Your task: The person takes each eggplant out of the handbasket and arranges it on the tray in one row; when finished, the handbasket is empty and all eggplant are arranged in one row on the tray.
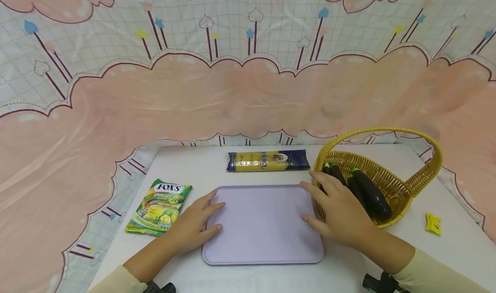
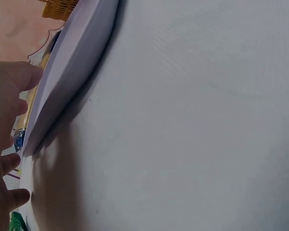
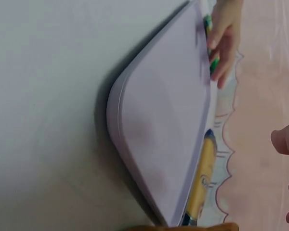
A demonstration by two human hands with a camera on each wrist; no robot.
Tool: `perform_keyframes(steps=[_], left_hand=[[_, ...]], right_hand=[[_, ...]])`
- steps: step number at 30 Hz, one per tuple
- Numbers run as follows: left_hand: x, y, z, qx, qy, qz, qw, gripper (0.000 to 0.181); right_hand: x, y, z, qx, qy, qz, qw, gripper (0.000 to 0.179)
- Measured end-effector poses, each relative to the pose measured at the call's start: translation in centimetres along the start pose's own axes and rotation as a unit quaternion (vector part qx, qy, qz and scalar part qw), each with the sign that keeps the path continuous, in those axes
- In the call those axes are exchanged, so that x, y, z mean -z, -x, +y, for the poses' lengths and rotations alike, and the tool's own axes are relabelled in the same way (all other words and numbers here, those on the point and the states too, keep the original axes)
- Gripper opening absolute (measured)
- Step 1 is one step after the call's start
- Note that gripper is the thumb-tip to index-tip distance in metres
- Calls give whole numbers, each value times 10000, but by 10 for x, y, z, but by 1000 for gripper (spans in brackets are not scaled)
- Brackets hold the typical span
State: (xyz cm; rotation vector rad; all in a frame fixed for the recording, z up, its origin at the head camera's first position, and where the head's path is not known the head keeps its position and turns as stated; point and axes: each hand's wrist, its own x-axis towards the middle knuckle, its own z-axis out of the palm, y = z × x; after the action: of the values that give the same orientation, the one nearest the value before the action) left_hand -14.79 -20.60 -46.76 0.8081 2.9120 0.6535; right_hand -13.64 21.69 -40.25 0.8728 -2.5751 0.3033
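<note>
A lilac tray (image 1: 263, 228) lies flat on the white table between my two hands. My left hand (image 1: 195, 224) is at the tray's left edge, fingers spread and holding nothing; whether they touch the rim I cannot tell. Over the right edge, my right hand (image 1: 341, 209) hovers with fingers apart, between the tray and a yellow wicker basket (image 1: 401, 194). In the right wrist view this hand's fingertips (image 3: 282, 142) show apart from the tray. Dark eggplants (image 1: 370, 189) lie in the basket, partly hidden by the right hand.
Left of the tray lies a green Fox's candy bag (image 1: 160, 209). Behind the tray is a yellow and blue pasta packet (image 1: 267, 160). A small yellow wrapped candy (image 1: 433, 224) sits to the basket's right. Patterned peach cloth (image 1: 248, 99) hangs behind the table.
</note>
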Motion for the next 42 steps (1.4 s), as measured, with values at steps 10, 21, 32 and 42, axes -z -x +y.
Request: perform_keyframes(steps=[10, 21, 32, 42], left_hand=[[0, 5, -3, 232, -44, 3, 9997, 56], [-2, 13, -11, 360, 11, 55, 9993, 53], [-4, 15, -14, 386, -27, -15, 9992, 55], [-4, 14, -13, 403, -81, -42, 9991, 55]], right_hand=[[8, 11, 28, -133, -238, 302, 9992, 63], [21, 20, 56, -150, -260, 539, 9981, 61], [28, 30, 91, -572, -124, -36, 9983, 63], [39, 36, 116, -1389, -620, -835, 9848, 57]])
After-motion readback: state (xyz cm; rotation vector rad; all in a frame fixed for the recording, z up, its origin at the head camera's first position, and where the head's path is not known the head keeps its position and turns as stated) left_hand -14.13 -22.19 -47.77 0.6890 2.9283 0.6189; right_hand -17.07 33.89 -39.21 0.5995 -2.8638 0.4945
